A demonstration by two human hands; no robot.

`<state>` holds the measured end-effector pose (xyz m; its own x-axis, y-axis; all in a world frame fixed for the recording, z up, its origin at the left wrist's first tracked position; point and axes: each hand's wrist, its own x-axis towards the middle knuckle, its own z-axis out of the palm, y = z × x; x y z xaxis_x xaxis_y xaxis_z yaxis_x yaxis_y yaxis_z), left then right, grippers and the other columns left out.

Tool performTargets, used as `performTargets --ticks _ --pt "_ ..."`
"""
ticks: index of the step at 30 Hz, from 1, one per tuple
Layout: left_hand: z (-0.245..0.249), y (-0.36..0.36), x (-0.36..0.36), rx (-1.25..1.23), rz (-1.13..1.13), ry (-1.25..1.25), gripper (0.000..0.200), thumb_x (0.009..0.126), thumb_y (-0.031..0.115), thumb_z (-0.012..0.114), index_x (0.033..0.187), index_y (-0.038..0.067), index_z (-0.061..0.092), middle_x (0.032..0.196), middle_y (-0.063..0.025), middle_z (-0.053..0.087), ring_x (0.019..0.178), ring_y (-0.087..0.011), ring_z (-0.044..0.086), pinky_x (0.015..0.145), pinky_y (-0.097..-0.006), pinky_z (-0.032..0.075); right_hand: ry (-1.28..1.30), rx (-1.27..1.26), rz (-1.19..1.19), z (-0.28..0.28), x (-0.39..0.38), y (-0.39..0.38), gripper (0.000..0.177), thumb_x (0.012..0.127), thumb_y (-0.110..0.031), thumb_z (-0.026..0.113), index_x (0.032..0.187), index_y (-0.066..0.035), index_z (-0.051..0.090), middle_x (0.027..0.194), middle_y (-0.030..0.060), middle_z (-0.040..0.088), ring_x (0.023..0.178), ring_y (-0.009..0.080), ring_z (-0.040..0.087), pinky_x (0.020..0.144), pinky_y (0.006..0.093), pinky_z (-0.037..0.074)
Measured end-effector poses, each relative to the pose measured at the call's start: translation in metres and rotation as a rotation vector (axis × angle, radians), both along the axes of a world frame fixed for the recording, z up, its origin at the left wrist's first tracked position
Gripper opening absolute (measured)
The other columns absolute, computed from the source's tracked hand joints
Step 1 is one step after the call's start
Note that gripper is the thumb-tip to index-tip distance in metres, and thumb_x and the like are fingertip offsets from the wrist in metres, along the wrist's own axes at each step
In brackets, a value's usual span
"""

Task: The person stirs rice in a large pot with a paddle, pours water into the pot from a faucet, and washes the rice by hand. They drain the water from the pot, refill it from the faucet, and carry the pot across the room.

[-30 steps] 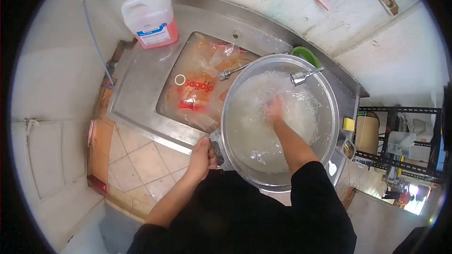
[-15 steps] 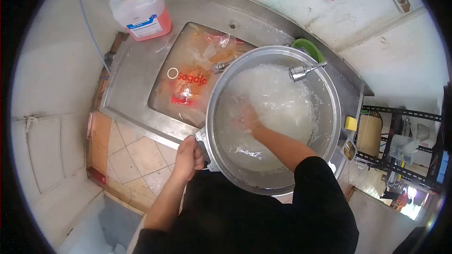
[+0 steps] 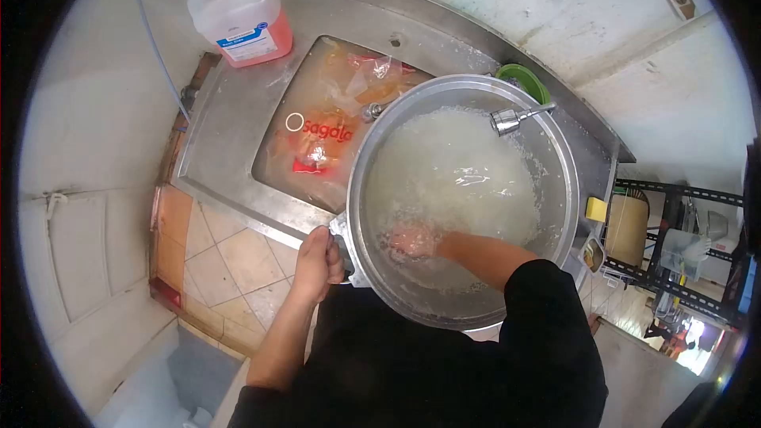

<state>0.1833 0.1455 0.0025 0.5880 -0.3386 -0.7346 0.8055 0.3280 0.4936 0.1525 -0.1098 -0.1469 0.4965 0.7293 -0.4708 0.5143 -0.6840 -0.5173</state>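
Observation:
A large round metal pot (image 3: pixel 564 190) holds cloudy whitish water with small white grains along its inner wall. My left hand (image 3: pixel 319 260) is closed round the pot's side handle (image 3: pixel 346 250). Inside the pot, near its lower left wall, my right hand (image 3: pixel 414 241) is in the cloudy water; its fingers are blurred by water and foam, so their shape is unclear. A metal faucet head (image 3: pixel 504 120) reaches over the pot's upper right part.
Left of the pot, a sink (image 3: pixel 265 160) holds water and plastic bags (image 3: pixel 325 131). A jug of pink liquid (image 3: pixel 242 24) stands at the counter's back left. A green bowl (image 3: pixel 525 79) is behind the pot; a yellow sponge (image 3: pixel 596 208) lies right of it.
My right hand has moved down within the pot, toward the near wall. My left hand stays on the handle. The view has shifted slightly.

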Motion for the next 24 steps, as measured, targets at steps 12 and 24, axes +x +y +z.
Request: performTargets --ticks 12,24 --pt "-0.005 -0.001 0.001 0.028 -0.019 -0.006 0.033 0.103 0.038 0.037 0.077 0.017 0.035 0.055 0.0028 0.027 0.041 -0.0087 0.022 0.036 -0.0257 0.018 -0.237 0.361 -0.890 0.065 0.019 -0.022 0.016 0.089 -0.014 0.054 0.093 -0.002 0.065 0.077 0.0208 0.064 0.070 0.0305 0.065 0.064 0.0393 0.051" --pt "-0.001 -0.002 0.002 0.016 -0.077 -0.083 0.033 0.101 0.040 0.038 0.077 0.019 0.035 0.055 0.0038 0.027 0.041 -0.0089 0.022 0.036 -0.0266 0.018 0.439 1.762 -1.516 0.228 0.051 -0.066 0.025 0.094 -0.034 0.055 0.090 -0.010 0.058 0.080 0.0012 0.060 0.064 0.0179 0.053 0.055 0.0334 0.041"
